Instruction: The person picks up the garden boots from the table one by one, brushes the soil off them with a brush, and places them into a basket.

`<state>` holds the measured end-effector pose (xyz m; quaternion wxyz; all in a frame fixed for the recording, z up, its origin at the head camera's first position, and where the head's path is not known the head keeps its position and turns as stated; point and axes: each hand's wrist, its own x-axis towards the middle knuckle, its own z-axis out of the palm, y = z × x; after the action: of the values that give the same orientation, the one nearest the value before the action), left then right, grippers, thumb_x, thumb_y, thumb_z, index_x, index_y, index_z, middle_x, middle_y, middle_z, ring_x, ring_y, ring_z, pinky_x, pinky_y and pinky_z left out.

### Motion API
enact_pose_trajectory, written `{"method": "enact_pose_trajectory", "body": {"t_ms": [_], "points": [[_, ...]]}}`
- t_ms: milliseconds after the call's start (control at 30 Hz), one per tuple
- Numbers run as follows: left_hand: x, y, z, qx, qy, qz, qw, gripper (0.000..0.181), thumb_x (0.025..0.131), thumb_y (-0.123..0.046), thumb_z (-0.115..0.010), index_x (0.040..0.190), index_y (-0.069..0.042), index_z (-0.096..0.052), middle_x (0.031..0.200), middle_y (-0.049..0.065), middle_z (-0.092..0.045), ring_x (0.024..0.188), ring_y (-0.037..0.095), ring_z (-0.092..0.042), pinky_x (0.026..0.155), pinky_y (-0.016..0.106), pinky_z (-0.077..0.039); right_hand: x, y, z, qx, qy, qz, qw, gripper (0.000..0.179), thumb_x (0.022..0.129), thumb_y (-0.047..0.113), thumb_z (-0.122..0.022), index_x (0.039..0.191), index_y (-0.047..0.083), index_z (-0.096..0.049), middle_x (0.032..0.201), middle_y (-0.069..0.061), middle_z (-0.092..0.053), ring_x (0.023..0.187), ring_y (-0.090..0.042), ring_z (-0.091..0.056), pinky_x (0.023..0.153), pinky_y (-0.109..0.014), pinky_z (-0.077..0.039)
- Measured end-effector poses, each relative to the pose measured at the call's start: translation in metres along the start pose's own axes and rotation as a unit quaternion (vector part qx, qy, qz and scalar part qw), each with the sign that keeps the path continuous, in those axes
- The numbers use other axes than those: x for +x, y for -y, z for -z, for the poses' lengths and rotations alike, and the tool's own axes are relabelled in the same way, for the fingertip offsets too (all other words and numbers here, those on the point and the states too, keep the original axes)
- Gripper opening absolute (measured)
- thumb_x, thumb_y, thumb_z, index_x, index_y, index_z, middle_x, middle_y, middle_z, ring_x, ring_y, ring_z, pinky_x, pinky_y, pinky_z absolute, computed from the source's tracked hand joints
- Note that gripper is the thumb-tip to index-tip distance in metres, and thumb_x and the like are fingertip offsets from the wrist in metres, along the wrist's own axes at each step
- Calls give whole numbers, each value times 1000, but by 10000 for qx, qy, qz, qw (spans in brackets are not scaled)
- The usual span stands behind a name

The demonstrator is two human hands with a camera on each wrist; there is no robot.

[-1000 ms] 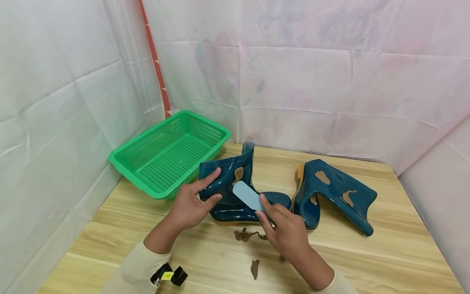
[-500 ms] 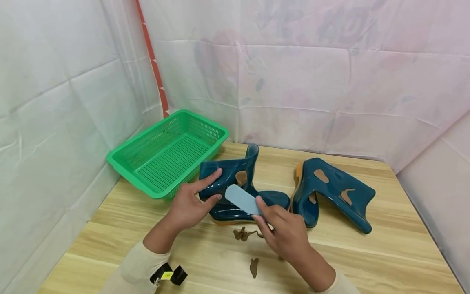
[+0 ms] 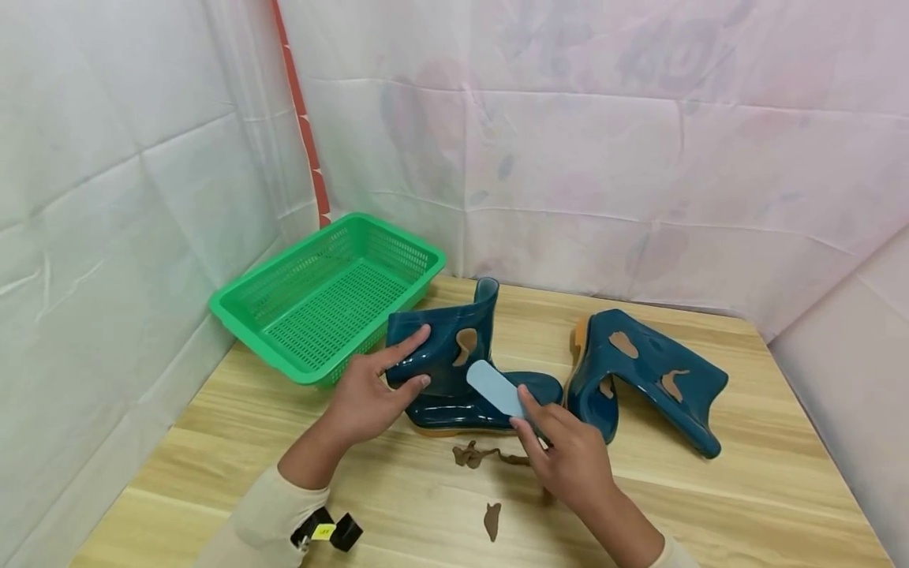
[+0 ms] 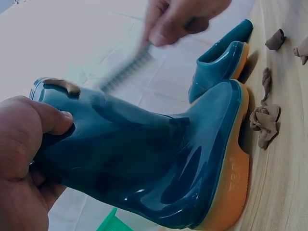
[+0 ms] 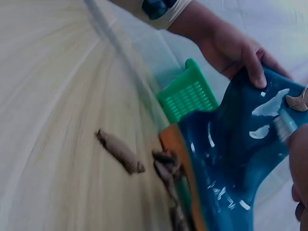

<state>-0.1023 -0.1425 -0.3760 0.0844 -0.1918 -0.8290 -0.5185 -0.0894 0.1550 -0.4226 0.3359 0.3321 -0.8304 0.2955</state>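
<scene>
A dark blue rubber boot (image 3: 433, 371) with an orange sole stands on the wooden table. My left hand (image 3: 369, 398) grips its shaft near the top, thumb on the near side. In my right hand (image 3: 568, 454) is a brush (image 3: 491, 386) with a light blue back, pinched between thumb and fingers. Its bristles face the boot shaft, just below a brown clay-like patch (image 3: 465, 344). The left wrist view shows the brush (image 4: 127, 70) blurred, bristles by the shaft. In the right wrist view the brush head (image 5: 285, 125) overlaps the boot (image 5: 226, 159) beside the patch (image 5: 298, 100).
A second blue boot (image 3: 660, 375) with brown patches lies on its side at the right. Brown scraps (image 3: 470, 454) lie before the first boot, and another piece (image 3: 492, 521) lies nearer. A green basket (image 3: 323, 371) stands back left. Pale fabric walls (image 3: 568, 158) surround the table.
The brush in my right hand has moved left, then back right and slightly down, exposing more of the brown patch. My left hand has kept its grip; the boot's top has shifted slightly right.
</scene>
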Motion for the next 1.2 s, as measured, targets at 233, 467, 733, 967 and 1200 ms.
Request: {"method": "enact_pose_trajectory", "body": {"t_ms": [233,467,733,967,1200], "points": [[0,-3,-2,83,-14,-18,10000,66,93,-9,-77,151,-28,-52,42,-10,-35,31,8,-28,37,28,-32,15,13,2,266,-441,779,9956,44,106,33,-59,134,1,-67,80,-3,-67,52,-6,-49,43,-15,-32],[-1,-1,-3,-45,61,63,10000,67,95,-10,-75,154,-28,-48,43,-9,-36,31,9,-28,37,28,-32,15,8,2,-435,-103,327,9985,51,110,41,-48,125,-1,-73,82,-5,-70,50,-7,-50,42,-18,-31],[2,-1,-1,43,20,159,9999,66,95,-13,-76,153,-31,-49,43,-8,-36,31,11,-30,37,29,-33,5,-6,8,-457,40,-438,9980,53,108,44,-51,129,-1,-70,78,-8,-70,54,-7,-50,44,-19,-33],[2,-3,0,63,41,28,10000,66,94,-10,-76,152,-28,-51,42,-9,-35,31,9,-29,37,29,-32,15,-1,3,186,-1003,-6,9948,51,106,37,-58,125,-9,-68,69,-3,-60,53,-8,-42,47,-19,-32],[0,-4,-1,90,16,-16,10000,67,94,-9,-76,153,-26,-50,43,-11,-35,32,8,-29,37,28,-32,19,10,-1,286,-315,-159,9990,52,107,40,-53,129,-4,-68,84,-9,-71,58,-10,-53,48,-17,-36]]}}
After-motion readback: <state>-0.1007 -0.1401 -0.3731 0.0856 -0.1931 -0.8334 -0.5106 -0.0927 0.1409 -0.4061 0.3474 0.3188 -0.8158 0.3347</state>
